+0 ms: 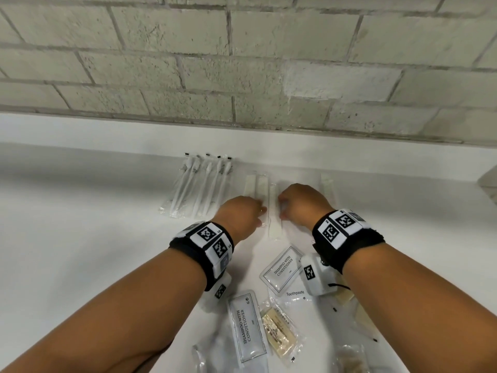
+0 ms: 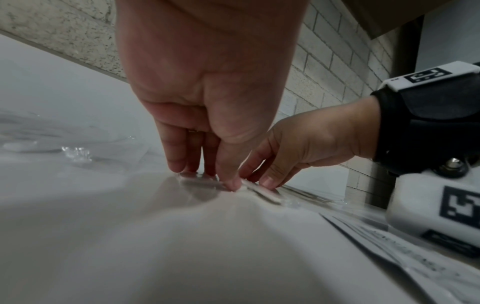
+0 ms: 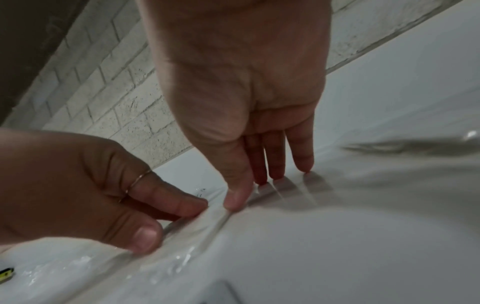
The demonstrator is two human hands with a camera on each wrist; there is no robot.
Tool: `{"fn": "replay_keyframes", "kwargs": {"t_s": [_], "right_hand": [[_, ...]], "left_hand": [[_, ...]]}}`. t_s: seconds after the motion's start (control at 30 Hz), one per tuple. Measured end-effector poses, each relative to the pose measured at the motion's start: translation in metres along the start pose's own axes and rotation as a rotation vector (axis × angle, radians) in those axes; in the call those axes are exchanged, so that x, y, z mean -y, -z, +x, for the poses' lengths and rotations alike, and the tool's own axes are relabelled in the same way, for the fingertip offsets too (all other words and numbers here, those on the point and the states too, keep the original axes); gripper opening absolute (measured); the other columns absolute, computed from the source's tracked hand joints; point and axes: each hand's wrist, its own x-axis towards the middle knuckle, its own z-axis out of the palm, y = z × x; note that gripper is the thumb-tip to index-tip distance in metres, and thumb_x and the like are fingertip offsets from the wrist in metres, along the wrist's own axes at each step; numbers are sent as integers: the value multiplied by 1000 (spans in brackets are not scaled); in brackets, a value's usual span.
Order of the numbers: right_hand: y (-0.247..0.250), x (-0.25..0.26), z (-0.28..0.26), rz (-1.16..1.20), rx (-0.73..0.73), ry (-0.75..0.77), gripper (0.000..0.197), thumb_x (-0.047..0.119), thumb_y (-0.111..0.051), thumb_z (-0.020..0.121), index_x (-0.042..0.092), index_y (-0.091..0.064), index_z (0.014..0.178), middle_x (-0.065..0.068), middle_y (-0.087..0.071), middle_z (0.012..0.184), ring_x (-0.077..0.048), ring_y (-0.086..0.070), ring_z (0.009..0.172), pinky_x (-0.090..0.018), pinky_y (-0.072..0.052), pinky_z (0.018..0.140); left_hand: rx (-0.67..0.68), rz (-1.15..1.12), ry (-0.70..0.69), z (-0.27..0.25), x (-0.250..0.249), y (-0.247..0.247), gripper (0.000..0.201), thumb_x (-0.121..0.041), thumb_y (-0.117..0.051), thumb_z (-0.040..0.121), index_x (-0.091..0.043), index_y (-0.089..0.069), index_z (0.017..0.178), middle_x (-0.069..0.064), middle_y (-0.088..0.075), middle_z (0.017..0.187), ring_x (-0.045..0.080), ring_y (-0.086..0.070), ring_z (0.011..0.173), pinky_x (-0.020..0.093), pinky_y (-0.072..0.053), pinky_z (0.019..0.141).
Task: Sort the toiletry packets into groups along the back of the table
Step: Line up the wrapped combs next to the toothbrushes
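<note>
- White on white was the main trouble: the comb packet (image 1: 274,216) lay on the white table (image 1: 80,238) between both hands, near the back, just right of two similar packets (image 1: 255,185).
- Left hand (image 1: 242,215) touched the left edge of this packet with the fingertips (image 2: 179,166) pointing down and the thumb at the edge; right hand (image 1: 304,203) did the same on the right edge; the fingers looked mostly straight, pressing and not closing round it, so I judged both grips as loose, only steering.
- Toothbrushes (image 1: 199,184) already made one group at the back left; one more long packet (image 1: 328,187) lay apart on the right.
- Risk, as I judged it: the clear wrapper is slippery and thin, so a push from one side only could turn the packet crooked or slide it over its neighbour; the wrist devices hung low over the unsorted pile and could drag a sachet.
- Readable writing: "SHAMPOO WITH CONDITIONER" on two sachets (image 1: 248,329) (image 1: 282,267); "Toothpaste" on a packet (image 1: 295,293) partly hidden under the right wrist; a yellowish soap bar (image 1: 279,332) had print too small to read.
</note>
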Motion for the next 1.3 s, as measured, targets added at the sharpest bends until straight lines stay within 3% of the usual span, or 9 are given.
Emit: {"fn": "replay_keyframes", "kwargs": {"t_s": [0.17,0.3,0.63,0.77,0.9,0.97,1.03,1.2,1.3], "right_hand": [[-1,-2,3,76,-39,-20,33,21,-61,84,18,-68,116,-5,-64,122,-27,-58,115,-34,-48,95],[-3,-2,1,82,23,22,65,35,-70,80,25,-47,140,4,-40,151,-19,-38,137,-33,-31,111],[-3,3,8,-8,19,-7,54,36,-62,87,18,-51,136,-2,-48,144,-25,-46,130,-38,-40,106],[-3,-5,4,114,-3,-10,51,33,-56,91,24,-47,140,2,-43,149,-22,-42,134,-34,-36,108],[5,-38,-9,242,-245,-234,37,23,-52,91,17,-57,127,-10,-51,132,-31,-49,124,-37,-42,98],[8,-55,-16,203,-246,-416,44,29,-60,86,12,-54,126,-14,-48,127,-35,-47,120,-39,-44,94],[9,-67,-21,196,-148,-517,58,37,-71,77,8,-52,124,-17,-53,124,-36,-53,116,-38,-45,92],[8,-85,-17,301,-26,-512,41,27,-75,75,2,-61,105,-17,-68,105,-32,-66,98,-35,-54,85],[19,-88,-14,297,-115,-496,39,36,-71,80,0,-65,96,-15,-70,98,-30,-66,93,-27,-43,72]], "left_hand": [[-26,-49,6,-1,0,1,41,-29,-53,93,-20,-56,133,4,-50,142,23,-47,129,34,-38,106],[-43,-104,-14,-4,1,1,45,-28,-55,93,-20,-52,137,1,-40,150,18,-37,137,28,-30,112],[-27,-139,-10,-6,2,3,51,-24,-60,90,-20,-49,139,-2,-36,153,13,-34,139,23,-25,111],[-26,-124,-1,-9,-1,4,50,-25,-56,93,-21,-45,142,-6,-29,156,12,-29,142,23,-25,112],[-32,-64,-33,-9,-12,3,48,-27,-49,96,-24,-41,144,-5,-19,160,15,-21,146,32,-26,115],[-25,-33,-57,-6,-20,5,47,-26,-47,97,-22,-42,143,-2,-20,160,16,-22,146,34,-27,115],[-15,-22,-61,-3,-28,6,47,-27,-46,98,-21,-42,144,0,-22,159,17,-24,145,34,-27,115],[47,-17,-23,4,-33,12,51,-32,-45,98,-25,-34,148,-2,-21,160,15,-23,145,29,-19,116],[66,19,-39,4,-33,14,51,-33,-46,97,-23,-38,146,-1,-25,158,17,-29,143,30,-26,115]]}}
